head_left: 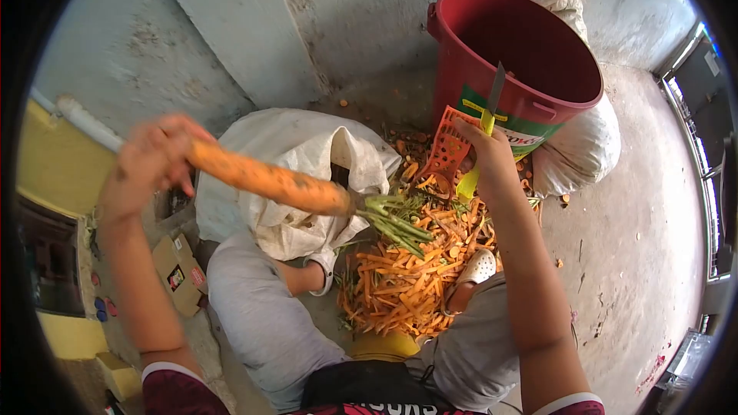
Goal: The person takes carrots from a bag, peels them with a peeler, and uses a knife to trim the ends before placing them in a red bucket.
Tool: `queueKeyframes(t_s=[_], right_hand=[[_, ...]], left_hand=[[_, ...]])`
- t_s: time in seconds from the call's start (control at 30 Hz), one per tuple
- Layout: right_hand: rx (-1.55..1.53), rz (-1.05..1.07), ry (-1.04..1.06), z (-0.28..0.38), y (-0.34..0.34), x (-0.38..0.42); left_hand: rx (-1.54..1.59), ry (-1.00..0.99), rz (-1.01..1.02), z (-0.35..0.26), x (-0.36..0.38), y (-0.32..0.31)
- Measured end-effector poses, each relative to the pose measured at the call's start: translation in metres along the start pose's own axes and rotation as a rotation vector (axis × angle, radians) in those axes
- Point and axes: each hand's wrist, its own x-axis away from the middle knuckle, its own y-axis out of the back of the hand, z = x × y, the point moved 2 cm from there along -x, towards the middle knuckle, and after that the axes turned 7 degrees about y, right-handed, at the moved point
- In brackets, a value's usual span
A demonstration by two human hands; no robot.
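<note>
Left hand [156,155] raised, fingers [188,127] curled; right hand [489,146] extended, clenched

Bright daylight glares at upper right; the red tub [523,38] is shadowed inside, fisheye edges curve into black, the left hand [156,155] blurs.

Vegetable-preparation area, stained wall [369,31], concrete floor [638,192], white sack [284,160], red bin [465,69], carrot [269,179], heaped peelings [400,280]
</note>
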Motion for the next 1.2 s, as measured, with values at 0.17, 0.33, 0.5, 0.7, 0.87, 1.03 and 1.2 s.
queueKeyframes(t_s=[0.17, 0.33, 0.5, 0.7, 0.87, 1.03, 1.2], right_hand=[[-0.095, 0.0, -0.08, 0.002, 0.001, 0.006], [-0.009, 0.002, -0.038, 0.006, -0.005, 0.015], [0.511, 0.167, 0.191, -0.002, 0.009, 0.011], [1.201, 0.505, 0.146, -0.011, 0.013, 0.021], [1.244, 0.471, 0.08, -0.025, 0.015, 0.019], [1.225, 0.355, -0.079, -0.018, 0.023, 0.013], [1.188, 0.35, 0.011, -0.023, 0.025, 0.011]], left_hand=[[1.171, -0.462, -0.392, 0.066, -0.06, -0.026], [1.499, -0.003, 0.15, 0.093, -0.083, -0.209], [0.772, 0.094, 0.135, 0.081, -0.101, -0.257], [0.237, -0.107, -0.001, 0.057, -0.119, -0.246], [0.168, -0.317, -0.052, 0.049, -0.116, -0.26], [0.702, -0.047, 0.101, 0.04, -0.117, -0.231], [1.723, 0.258, 0.021, 0.058, -0.136, -0.189]])
